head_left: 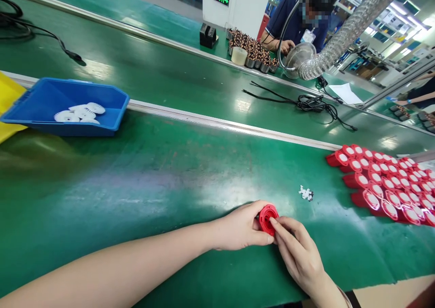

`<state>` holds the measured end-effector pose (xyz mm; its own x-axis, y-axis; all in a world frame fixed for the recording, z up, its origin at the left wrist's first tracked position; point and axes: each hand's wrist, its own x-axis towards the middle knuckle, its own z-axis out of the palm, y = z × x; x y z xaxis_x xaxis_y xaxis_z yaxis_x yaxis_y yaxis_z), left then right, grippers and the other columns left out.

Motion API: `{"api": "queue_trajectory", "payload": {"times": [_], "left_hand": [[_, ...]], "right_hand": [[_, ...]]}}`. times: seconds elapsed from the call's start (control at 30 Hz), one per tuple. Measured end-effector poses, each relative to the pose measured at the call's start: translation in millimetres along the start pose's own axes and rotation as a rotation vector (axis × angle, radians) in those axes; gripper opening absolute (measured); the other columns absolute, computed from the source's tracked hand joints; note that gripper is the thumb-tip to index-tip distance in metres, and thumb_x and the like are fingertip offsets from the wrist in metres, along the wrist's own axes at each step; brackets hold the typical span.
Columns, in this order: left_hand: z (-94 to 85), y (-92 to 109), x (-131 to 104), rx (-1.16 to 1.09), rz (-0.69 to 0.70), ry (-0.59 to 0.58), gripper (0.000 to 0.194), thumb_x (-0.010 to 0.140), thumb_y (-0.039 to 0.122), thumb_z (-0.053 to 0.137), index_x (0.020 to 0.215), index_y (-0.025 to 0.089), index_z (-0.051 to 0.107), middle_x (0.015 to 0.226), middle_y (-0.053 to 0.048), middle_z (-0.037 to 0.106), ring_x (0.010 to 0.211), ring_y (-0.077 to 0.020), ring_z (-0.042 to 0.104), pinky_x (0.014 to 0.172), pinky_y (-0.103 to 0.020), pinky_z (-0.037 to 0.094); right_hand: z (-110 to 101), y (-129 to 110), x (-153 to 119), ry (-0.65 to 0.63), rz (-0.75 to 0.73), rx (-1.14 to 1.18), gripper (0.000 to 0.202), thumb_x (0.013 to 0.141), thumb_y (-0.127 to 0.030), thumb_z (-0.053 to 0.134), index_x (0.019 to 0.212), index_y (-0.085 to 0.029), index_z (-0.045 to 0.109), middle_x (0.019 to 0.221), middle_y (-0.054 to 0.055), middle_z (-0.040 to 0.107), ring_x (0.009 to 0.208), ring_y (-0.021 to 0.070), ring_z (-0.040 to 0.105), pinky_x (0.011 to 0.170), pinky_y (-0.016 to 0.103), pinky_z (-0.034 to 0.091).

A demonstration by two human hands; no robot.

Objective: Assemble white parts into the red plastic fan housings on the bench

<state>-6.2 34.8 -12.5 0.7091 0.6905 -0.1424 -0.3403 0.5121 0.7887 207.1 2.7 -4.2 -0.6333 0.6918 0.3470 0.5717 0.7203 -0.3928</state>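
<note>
Starting at the far left, can pick out a bright yellow sheet-like item (8, 90), lying partly under or behind a shallow blue plastic bin (68, 127); cannot tell which. Looking into the bin, finds a small pile of white, round, toothed-edge plastic discs (83, 113), well apart from both hands. Crossing the glossy green surface (163, 167) rightward, comes to the left hand (238, 226), curled around the outer wall of a small, open-mouthed, round red plastic housing (266, 218). Holds that housing over the near part of the surface, tilted mouth-first toward the camera. Just beyond, meets the right hand (302, 253), drawn narrow at the fingers, with tips at the mouth of the housing; cannot tell about any small piece pinched there.

Judging by that pose, would call the present step fine fitting or adjusting inside the housing. Would say the next move calls for a firm left grip and light, straight fingertip pressure, so as to avoid seating anything crooked.

Further right, notes a loose cluster of tiny white plastic pieces (306, 193), near the right hand. Ends at the far right with packed rows of red plastic parts with round white faces (393, 198), well apart from the hands.
</note>
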Motion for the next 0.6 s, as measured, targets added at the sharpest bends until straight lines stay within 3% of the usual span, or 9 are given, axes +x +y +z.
{"api": "queue_trajectory", "payload": {"times": [0.17, 0.23, 0.33, 0.43, 0.53, 0.6], "left_hand": [[3.4, -1.2, -1.1, -0.026, 0.027, -0.018, 0.039, 0.076, 0.010, 0.068, 0.109, 0.020, 0.049, 0.099, -0.002, 0.058, 0.098, -0.0204, 0.065, 0.088, -0.038, 0.050], [3.1, 2.1, -3.4, 0.121, 0.046, 0.027, 0.038, 0.081, 0.012, 0.062, 0.115, 0.020, 0.048, 0.107, -0.006, 0.058, 0.098, -0.0226, 0.067, 0.083, -0.038, 0.054], [-2.1, 12.4, -5.9, 0.679, 0.198, 0.188, 0.044, 0.089, 0.009, 0.046, 0.131, 0.021, 0.044, 0.130, -0.013, 0.052, 0.106, -0.0238, 0.064, 0.089, -0.042, 0.054], [-10.0, 22.6, -3.8, 1.298, 0.351, 0.291, 0.053, 0.090, 0.002, 0.036, 0.140, 0.019, 0.039, 0.138, -0.014, 0.048, 0.115, -0.0257, 0.056, 0.099, -0.045, 0.048], [-14.3, 25.7, 0.6, 1.722, 0.344, 0.302, 0.051, 0.091, 0.002, 0.036, 0.137, 0.020, 0.044, 0.133, -0.013, 0.052, 0.107, -0.0282, 0.054, 0.088, -0.045, 0.052], [-15.5, 24.1, 2.6, 1.847, 0.341, 0.274, 0.048, 0.090, 0.003, 0.039, 0.133, 0.020, 0.049, 0.131, -0.012, 0.055, 0.107, -0.0298, 0.052, 0.087, -0.045, 0.052]], "right_hand": [[0.3, -1.1, 2.5, 0.110, 0.077, -0.015, 0.058, 0.092, -0.003, 0.051, 0.146, -0.025, 0.045, 0.120, 0.014, 0.051, 0.106, 0.0238, 0.060, 0.084, 0.036, 0.059], [-0.1, -0.3, 4.2, 0.148, 0.112, -0.015, 0.054, 0.092, -0.005, 0.052, 0.142, -0.026, 0.049, 0.117, 0.013, 0.053, 0.105, 0.0233, 0.060, 0.084, 0.037, 0.058], [0.4, 2.7, 6.2, 0.181, 0.156, -0.030, 0.045, 0.093, -0.007, 0.052, 0.134, -0.023, 0.054, 0.113, 0.012, 0.055, 0.104, 0.0226, 0.060, 0.083, 0.036, 0.058], [3.6, 5.5, 8.5, 0.118, 0.167, -0.044, 0.037, 0.094, -0.010, 0.053, 0.129, -0.019, 0.056, 0.116, 0.014, 0.053, 0.102, 0.0220, 0.060, 0.082, 0.036, 0.057], [7.9, 5.7, 12.7, 0.014, 0.128, -0.102, 0.038, 0.095, -0.013, 0.053, 0.133, -0.016, 0.053, 0.122, 0.016, 0.052, 0.104, 0.0240, 0.058, 0.087, 0.041, 0.055], [9.9, 4.4, 16.0, -0.036, 0.104, -0.153, 0.042, 0.095, -0.013, 0.052, 0.137, -0.014, 0.048, 0.124, 0.017, 0.053, 0.107, 0.0259, 0.056, 0.089, 0.045, 0.054]]}}
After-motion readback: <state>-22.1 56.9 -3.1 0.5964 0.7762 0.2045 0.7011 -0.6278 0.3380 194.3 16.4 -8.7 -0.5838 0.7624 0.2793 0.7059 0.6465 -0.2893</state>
